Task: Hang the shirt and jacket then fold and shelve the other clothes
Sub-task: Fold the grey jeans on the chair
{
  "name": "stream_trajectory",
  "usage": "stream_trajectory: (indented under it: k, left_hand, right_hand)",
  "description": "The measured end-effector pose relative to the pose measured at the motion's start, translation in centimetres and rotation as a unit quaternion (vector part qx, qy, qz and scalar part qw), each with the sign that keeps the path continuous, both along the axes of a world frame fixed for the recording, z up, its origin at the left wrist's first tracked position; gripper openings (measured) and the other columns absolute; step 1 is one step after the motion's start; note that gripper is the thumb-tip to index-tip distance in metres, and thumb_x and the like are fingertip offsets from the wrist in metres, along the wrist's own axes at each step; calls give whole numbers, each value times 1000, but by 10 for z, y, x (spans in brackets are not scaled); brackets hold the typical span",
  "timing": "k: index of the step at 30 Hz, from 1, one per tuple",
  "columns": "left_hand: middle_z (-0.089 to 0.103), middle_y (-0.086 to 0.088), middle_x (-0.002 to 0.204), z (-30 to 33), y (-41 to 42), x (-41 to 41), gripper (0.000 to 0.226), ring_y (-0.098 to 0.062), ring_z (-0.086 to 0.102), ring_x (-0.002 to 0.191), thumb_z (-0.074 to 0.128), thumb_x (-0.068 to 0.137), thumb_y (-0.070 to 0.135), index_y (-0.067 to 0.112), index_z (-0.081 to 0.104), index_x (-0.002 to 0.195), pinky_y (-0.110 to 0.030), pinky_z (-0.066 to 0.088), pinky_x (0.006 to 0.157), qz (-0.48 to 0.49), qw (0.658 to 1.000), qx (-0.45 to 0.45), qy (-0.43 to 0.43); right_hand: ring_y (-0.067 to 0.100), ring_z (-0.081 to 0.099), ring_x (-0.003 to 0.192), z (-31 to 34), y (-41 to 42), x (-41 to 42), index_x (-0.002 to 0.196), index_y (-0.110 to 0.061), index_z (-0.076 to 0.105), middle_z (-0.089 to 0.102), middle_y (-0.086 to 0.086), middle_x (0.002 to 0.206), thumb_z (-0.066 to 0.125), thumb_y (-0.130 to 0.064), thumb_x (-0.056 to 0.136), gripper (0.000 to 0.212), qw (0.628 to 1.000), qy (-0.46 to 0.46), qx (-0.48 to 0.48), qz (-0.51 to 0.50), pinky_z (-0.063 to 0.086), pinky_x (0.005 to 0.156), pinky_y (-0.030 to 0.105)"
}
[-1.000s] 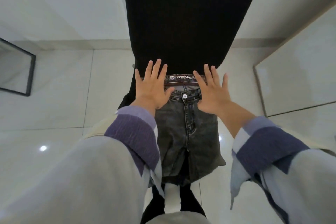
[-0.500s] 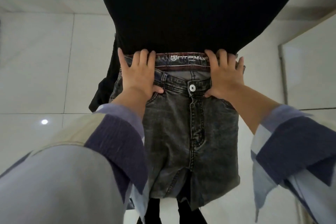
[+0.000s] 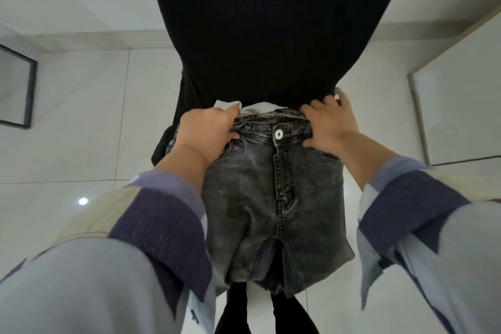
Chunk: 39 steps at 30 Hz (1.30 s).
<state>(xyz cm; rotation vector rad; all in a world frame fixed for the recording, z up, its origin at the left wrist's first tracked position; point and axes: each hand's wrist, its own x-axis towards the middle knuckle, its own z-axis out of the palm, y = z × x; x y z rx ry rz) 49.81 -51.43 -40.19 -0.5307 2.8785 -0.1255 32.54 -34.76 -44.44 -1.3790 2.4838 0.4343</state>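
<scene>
Both hands are gripping the jeans [image 3: 273,198] waistband, left hand [image 3: 206,133] and right hand [image 3: 329,127] at opposite ends, fingers curled over it; legs are hanging toward the person.

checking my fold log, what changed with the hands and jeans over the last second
Both hands went from flat and open on the waistband to gripping it: left hand and right hand now curl their fingers over the jeans at the waist, and the printed inner band is folded out of sight. The jeans lie on the black surface as before, button fastened.
</scene>
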Motion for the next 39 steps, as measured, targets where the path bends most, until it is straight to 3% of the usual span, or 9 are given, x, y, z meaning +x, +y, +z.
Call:
stream_trajectory:
  k: [5,8,9,11,13,24,30,36,39]
  left_hand:
    - [65,-5,102,48,15,23,44,-29,62,91,49,94,45,24,41,132,-31,35,59,24,998,34,40]
    - [64,-6,102,73,24,44,43,-29,62,92,53,91,48,23,44,125,-31,37,61,71,996,36,40]
    - [64,-6,101,81,27,50,42,-30,62,92,54,90,48,22,45,121,-32,38,62,89,994,39,41]
    - [65,-6,100,98,37,61,37,-30,61,93,58,88,48,21,50,112,-32,39,63,120,991,48,45]
    - [64,-5,99,117,51,70,31,-29,61,94,59,87,48,23,54,105,-32,39,65,142,988,48,46]
    - [64,-4,100,213,154,173,31,-29,61,97,64,83,44,21,59,104,-34,46,73,178,967,111,142]
    - [59,-2,83,299,206,193,19,-25,57,79,64,80,36,18,59,87,-31,43,67,158,945,174,229]
    - [56,2,72,407,276,188,16,-16,54,68,59,84,28,16,56,73,-25,36,54,122,866,333,354]
    - [66,-6,86,450,309,186,14,-24,63,83,56,86,24,13,62,81,-32,51,73,153,800,422,399]
  right_hand:
    - [25,49,116,45,38,12,127,-28,44,66,2,107,57,-17,81,49,998,21,43,-39,21,110,43]
    - [22,56,107,66,65,20,114,-29,52,68,-1,95,48,-11,84,36,998,36,-11,-57,16,115,42]
    - [22,59,101,75,71,24,114,-28,51,68,-1,93,47,-11,85,34,997,22,-30,-66,22,112,41]
    - [26,59,85,96,80,35,116,-24,48,66,4,96,45,-13,89,30,993,-18,-63,-94,43,85,37]
    - [27,54,78,121,87,48,119,-22,46,64,9,100,43,-14,91,29,988,-34,-89,-124,41,65,33]
    - [33,57,108,260,192,180,120,-19,57,61,11,120,51,-23,91,30,963,-49,-162,-212,46,81,35]
    - [31,61,96,362,243,231,106,-9,66,65,12,98,62,-29,87,27,941,-63,-234,-235,47,73,31]
    - [27,62,84,466,263,263,100,-7,68,68,12,94,74,-28,79,30,855,-120,-418,-281,47,73,28]
    - [21,64,77,508,267,287,101,-8,68,68,8,92,76,-14,76,27,793,-218,-499,-272,52,67,26]
